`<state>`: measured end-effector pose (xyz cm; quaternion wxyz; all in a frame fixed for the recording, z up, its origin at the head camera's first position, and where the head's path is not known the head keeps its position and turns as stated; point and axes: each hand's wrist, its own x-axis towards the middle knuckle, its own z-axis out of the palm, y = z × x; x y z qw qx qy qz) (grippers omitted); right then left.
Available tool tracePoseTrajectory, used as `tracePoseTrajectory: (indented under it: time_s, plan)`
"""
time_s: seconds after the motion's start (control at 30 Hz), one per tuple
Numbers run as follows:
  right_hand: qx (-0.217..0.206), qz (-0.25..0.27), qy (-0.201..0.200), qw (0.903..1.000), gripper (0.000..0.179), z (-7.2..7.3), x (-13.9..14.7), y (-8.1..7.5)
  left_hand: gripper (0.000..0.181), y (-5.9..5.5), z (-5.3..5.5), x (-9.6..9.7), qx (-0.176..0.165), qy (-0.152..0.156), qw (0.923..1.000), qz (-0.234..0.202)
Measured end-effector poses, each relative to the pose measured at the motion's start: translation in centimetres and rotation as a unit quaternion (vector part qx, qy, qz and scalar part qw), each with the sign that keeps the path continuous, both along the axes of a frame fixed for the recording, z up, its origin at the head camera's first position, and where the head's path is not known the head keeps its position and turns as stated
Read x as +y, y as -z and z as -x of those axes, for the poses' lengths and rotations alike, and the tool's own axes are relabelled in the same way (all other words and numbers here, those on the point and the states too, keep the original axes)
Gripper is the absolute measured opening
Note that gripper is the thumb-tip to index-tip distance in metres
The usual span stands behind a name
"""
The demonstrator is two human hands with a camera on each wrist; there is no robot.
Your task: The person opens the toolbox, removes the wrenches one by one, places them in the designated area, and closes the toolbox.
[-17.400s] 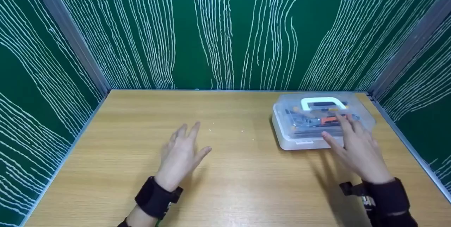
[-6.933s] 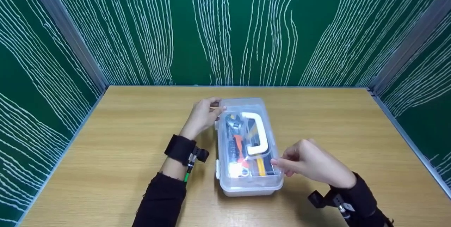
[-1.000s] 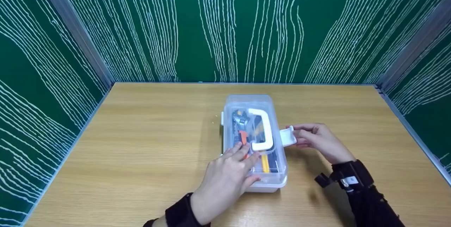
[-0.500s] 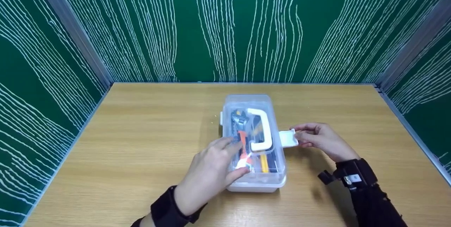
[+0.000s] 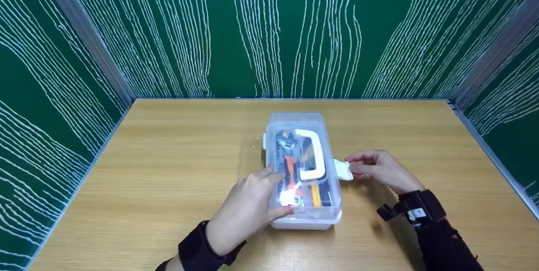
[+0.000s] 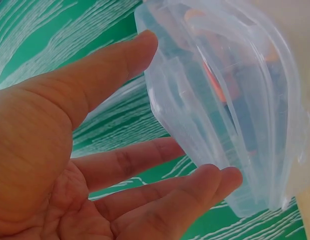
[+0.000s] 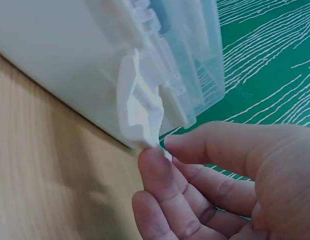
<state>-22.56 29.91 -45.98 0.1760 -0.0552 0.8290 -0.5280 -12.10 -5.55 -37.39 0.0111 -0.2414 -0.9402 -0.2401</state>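
Observation:
A clear plastic toolbox (image 5: 297, 118) with a white carry handle (image 5: 321, 153) stands in the middle of the table, its long side running away from me. Through its lid show an adjustable wrench (image 5: 287, 140), an orange-handled tool (image 5: 289, 166) and a yellow tool (image 5: 316, 195). My right hand (image 5: 385, 170) pinches the white latch (image 7: 139, 105) on the box's right side, which sticks outward. My left hand (image 5: 246, 203) is at the lid's near left part, fingers extended and spread; whether all fingertips touch cannot be told.
The wooden table (image 5: 189, 144) is bounded by green walls (image 5: 244, 31) with white wavy lines and grey corner posts. Small white specks (image 5: 257, 138) lie left of the box. A second white clasp (image 5: 264, 141) sits on the box's left side.
Long ago the box stood at the back right, turned sideways; now it is central. In the last second my left hand slid left across the lid, and the latch in my right hand tilted and lowered slightly.

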Motion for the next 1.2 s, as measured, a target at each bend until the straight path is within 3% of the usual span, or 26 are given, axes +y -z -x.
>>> tracePoseTrajectory:
  time_s: [0.47,0.73,0.83,1.0,1.2]
  plan:
    - [-0.005,0.003,-0.037,0.9993,0.047,-0.1,-1.7,1.6,0.062,0.1,0.0,0.2,0.006,0.01,0.9999,-0.011]
    - [-0.005,0.031,-0.064,0.9974,0.049,-0.4,-2.3,1.7,0.058,0.3,-0.2,0.1,0.054,0.028,0.9981,-0.009]
    - [-0.009,0.04,-0.069,0.9968,0.047,-0.4,-2.5,1.7,0.058,0.4,-0.2,0.1,0.052,0.029,0.9982,-0.006]
    - [-0.001,0.012,-0.067,0.9977,0.046,-0.5,-2.6,1.1,0.058,0.5,-0.3,0.0,0.043,0.03,0.9986,-0.001]
    - [0.044,-0.014,-0.053,0.9975,0.058,-0.6,-1.9,-0.1,0.057,0.6,-0.3,-0.1,0.05,0.035,0.9981,0.005]
